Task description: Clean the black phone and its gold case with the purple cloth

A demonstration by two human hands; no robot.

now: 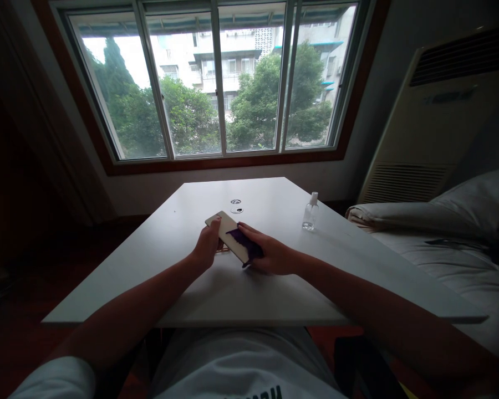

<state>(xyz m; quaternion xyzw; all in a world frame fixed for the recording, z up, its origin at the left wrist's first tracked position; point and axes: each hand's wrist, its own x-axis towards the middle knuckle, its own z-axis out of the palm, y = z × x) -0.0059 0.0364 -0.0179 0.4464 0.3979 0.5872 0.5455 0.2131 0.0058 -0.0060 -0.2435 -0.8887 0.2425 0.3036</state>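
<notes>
My left hand grips the upper left end of a pale beige smartphone, thumb on its face. The phone is tilted above the white table. My right hand is closed around a dark purple cloth, which lies against the phone's lower right part. A small object with a brownish edge shows beneath the phone, mostly hidden, and I cannot make out its kind. To the right stands a clear spray bottle with a white top and some liquid inside.
The white table narrows toward the window. Two small round black-and-white marks or pieces lie beyond the phone. At the right are a bed with pale bedding and a tall air conditioner.
</notes>
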